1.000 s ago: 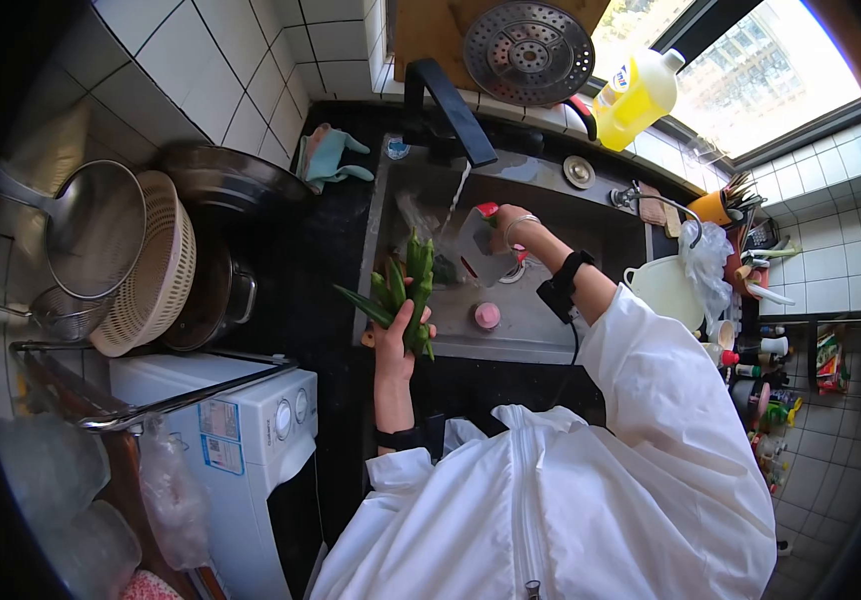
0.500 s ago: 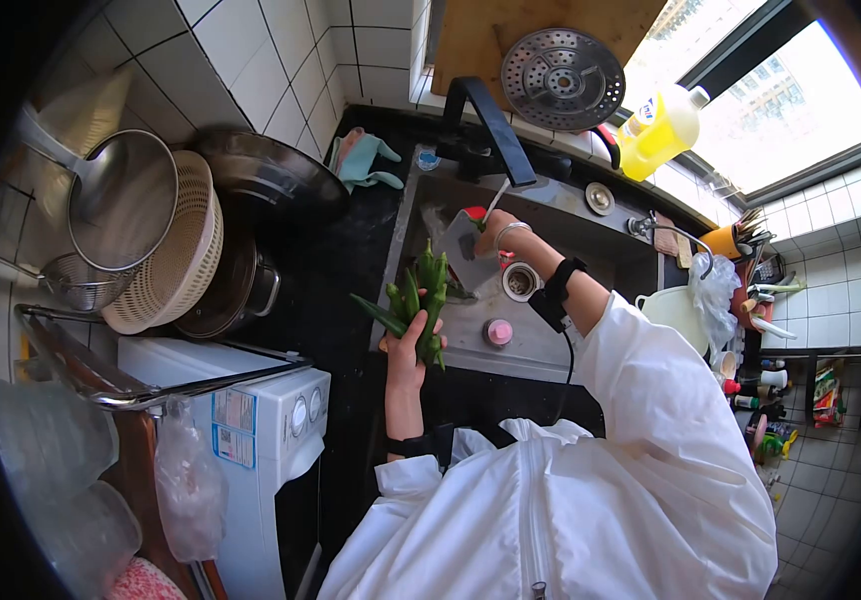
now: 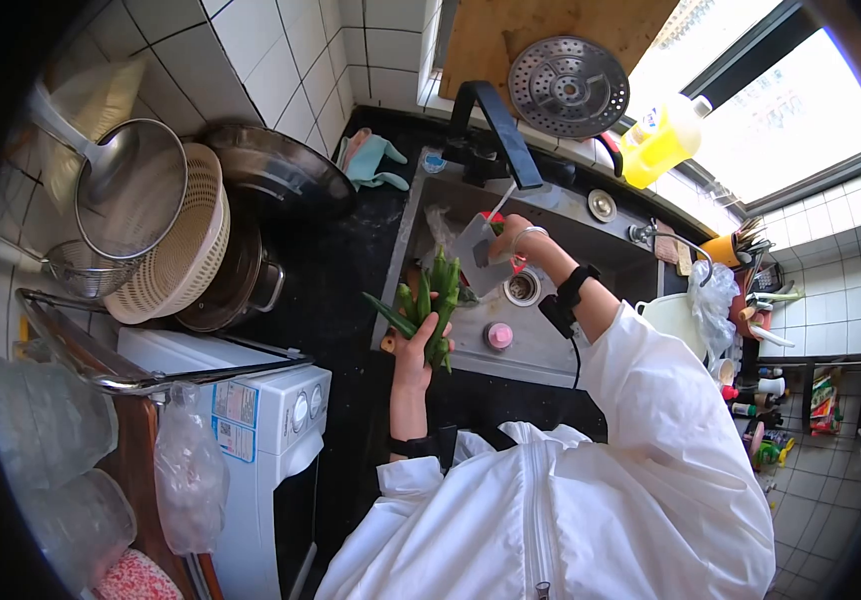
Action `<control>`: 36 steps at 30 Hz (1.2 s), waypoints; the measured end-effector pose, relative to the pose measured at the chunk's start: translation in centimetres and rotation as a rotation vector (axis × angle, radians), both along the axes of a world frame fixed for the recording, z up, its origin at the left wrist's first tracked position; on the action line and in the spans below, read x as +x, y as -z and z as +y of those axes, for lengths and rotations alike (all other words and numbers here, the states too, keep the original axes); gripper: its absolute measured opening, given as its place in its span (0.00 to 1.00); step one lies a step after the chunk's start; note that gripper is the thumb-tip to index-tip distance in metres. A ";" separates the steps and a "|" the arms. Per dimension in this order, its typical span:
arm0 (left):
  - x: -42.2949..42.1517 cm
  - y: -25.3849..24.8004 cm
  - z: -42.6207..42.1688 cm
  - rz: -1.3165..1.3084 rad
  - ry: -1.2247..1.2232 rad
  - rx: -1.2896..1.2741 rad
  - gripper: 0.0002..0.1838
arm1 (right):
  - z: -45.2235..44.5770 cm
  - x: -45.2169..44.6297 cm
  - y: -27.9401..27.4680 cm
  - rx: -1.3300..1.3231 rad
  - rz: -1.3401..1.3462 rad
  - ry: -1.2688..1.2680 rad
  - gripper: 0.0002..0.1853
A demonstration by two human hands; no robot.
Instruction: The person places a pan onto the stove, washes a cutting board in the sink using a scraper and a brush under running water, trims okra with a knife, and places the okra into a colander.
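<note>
My left hand (image 3: 416, 352) is closed around a bunch of green okra pods (image 3: 439, 300), held upright over the sink's near left edge. My right hand (image 3: 523, 240) is closed beneath the black faucet (image 3: 496, 130), beside the thin stream of water. A small green piece, apparently an okra pod (image 3: 498, 228), shows at its fingertips, mostly hidden. Just left of that hand, inside the steel sink (image 3: 571, 235), is a pale grey flat-sided item (image 3: 473, 245) with red beside it; its kind is unclear.
A pink-topped round item (image 3: 499, 336) sits near the drain (image 3: 522, 288). Light-blue gloves (image 3: 376, 160) lie on the black counter. A yellow bottle (image 3: 666, 145) and perforated steamer plate (image 3: 569, 88) stand behind the sink. Strainers and a basket (image 3: 206, 230) hang left.
My right hand has shifted slightly right and down, uncovering more of the pale grey item. My left hand with the okra has moved slightly right in view. The camera has shifted a little.
</note>
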State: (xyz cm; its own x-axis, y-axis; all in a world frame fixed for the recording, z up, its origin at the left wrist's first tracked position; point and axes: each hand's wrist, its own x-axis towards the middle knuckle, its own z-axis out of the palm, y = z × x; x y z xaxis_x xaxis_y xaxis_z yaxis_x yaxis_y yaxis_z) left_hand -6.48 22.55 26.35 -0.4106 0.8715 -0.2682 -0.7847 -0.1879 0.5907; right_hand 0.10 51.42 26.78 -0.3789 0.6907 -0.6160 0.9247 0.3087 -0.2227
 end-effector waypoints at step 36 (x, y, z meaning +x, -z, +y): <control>0.7 -1.0 3.8 0.040 0.185 -0.281 0.22 | -1.2 26.2 25.5 0.095 -0.018 0.989 0.10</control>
State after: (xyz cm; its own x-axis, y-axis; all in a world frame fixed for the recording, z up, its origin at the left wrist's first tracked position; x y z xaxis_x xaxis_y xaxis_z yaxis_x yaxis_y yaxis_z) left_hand -5.73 26.32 27.31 -0.2673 0.8267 -0.4952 -0.7655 0.1300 0.6302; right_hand 26.28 50.26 1.32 0.4033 0.7378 -0.5413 0.7787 -0.5874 -0.2204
